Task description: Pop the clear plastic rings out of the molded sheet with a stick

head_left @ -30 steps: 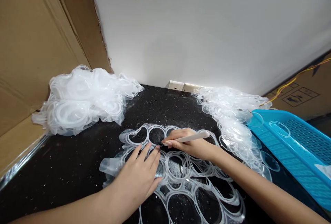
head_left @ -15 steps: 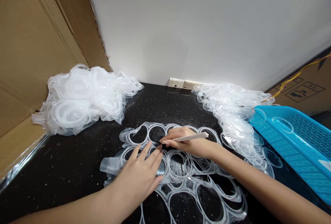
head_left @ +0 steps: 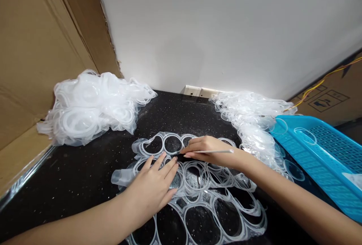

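Note:
My right hand (head_left: 209, 148) pinches a slim white pen-like tool (head_left: 217, 151). Its shaft points to the right, and its small dark tip meets the edge of a ring opening near my left fingertips. Beneath both hands lie translucent plastic sheets (head_left: 202, 209), cut through with rows of large round holes, layered and overlapping. My left hand (head_left: 158, 179) rests flat on these sheets with its fingers spread, pressing the left side. Loose curved strips and rings of plastic crowd the right part of the sheets. Part of the top row is hidden behind my right hand.
A heap of crumpled clear plastic (head_left: 90, 105) stands at the back left beside a cardboard panel (head_left: 42, 48). Clear plastic discs (head_left: 254, 135) are piled at the right, against a blue basket (head_left: 316, 162). Wall sockets (head_left: 200, 92) sit behind the speckled black countertop (head_left: 175, 113).
My right hand has shifted slightly right and turned, so the tool now lies flatter with its tip beside the upper ring. My left hand stays in nearly the same place.

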Action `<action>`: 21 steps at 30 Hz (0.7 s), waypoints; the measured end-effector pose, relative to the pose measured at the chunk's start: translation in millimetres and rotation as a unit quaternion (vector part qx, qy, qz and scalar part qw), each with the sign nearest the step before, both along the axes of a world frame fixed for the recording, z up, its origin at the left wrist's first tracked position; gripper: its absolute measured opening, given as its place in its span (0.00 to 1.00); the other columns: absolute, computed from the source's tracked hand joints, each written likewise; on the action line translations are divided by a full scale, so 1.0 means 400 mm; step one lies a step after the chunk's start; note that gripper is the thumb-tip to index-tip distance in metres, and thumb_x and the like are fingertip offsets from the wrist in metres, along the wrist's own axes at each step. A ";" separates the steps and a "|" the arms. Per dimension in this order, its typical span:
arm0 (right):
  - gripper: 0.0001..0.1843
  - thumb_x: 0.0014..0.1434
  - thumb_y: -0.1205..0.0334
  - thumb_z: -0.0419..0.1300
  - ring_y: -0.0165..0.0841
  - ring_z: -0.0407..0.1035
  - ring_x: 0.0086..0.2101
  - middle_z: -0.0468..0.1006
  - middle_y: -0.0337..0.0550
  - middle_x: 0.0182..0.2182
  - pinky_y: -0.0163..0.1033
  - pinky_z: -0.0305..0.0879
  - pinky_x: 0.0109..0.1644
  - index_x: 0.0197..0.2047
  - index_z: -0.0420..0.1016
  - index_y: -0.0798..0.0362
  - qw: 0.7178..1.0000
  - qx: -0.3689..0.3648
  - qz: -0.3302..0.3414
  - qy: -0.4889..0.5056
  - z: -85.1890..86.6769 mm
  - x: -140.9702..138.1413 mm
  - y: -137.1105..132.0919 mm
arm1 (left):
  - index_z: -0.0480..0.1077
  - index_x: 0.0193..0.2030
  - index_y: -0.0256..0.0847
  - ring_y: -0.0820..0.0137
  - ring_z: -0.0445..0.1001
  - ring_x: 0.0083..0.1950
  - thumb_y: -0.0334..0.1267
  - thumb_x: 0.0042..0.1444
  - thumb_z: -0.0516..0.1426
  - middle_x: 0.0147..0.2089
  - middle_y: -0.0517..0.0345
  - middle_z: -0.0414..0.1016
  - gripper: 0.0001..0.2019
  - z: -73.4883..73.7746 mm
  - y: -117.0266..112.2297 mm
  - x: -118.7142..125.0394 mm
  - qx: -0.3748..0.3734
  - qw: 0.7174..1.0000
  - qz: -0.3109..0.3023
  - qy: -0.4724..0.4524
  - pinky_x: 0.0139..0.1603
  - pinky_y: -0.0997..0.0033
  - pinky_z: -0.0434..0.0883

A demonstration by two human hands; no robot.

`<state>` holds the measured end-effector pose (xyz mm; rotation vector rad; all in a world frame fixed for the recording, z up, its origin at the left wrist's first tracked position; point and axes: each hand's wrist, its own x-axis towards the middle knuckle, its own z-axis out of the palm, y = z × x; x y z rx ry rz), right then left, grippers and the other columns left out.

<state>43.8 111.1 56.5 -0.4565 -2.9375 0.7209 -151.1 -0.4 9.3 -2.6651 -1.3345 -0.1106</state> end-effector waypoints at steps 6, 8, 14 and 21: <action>0.19 0.64 0.55 0.45 0.29 0.70 0.32 0.73 0.46 0.36 0.32 0.63 0.29 0.50 0.70 0.53 0.986 0.164 -0.011 0.019 -0.068 -0.005 -0.018 | 0.71 0.48 0.39 0.59 0.67 0.54 0.45 0.59 0.47 0.50 0.56 0.73 0.18 -0.020 -0.002 0.014 0.092 0.995 0.008 -0.037 0.50 0.59 0.59; 0.19 0.64 0.55 0.45 0.28 0.69 0.30 0.73 0.45 0.35 0.31 0.61 0.26 0.50 0.70 0.52 0.975 0.222 -0.002 0.025 -0.082 -0.010 -0.018 | 0.71 0.47 0.36 0.62 0.66 0.54 0.42 0.61 0.45 0.49 0.54 0.74 0.18 -0.020 -0.002 0.018 0.111 0.993 0.002 -0.047 0.50 0.60 0.58; 0.19 0.63 0.53 0.46 0.28 0.69 0.30 0.72 0.46 0.41 0.32 0.63 0.27 0.52 0.69 0.47 0.966 0.255 -0.003 0.034 -0.088 -0.013 -0.009 | 0.69 0.48 0.34 0.65 0.67 0.53 0.41 0.61 0.44 0.48 0.51 0.75 0.18 -0.015 0.003 0.016 0.097 0.994 -0.017 -0.056 0.53 0.62 0.56; 0.20 0.62 0.57 0.48 0.31 0.70 0.40 0.75 0.49 0.42 0.35 0.66 0.41 0.53 0.68 0.56 0.999 0.033 0.003 0.040 -0.042 -0.023 -0.001 | 0.69 0.45 0.33 0.60 0.68 0.51 0.42 0.57 0.50 0.46 0.48 0.74 0.16 -0.009 0.017 0.018 0.084 0.993 -0.043 -0.065 0.52 0.61 0.59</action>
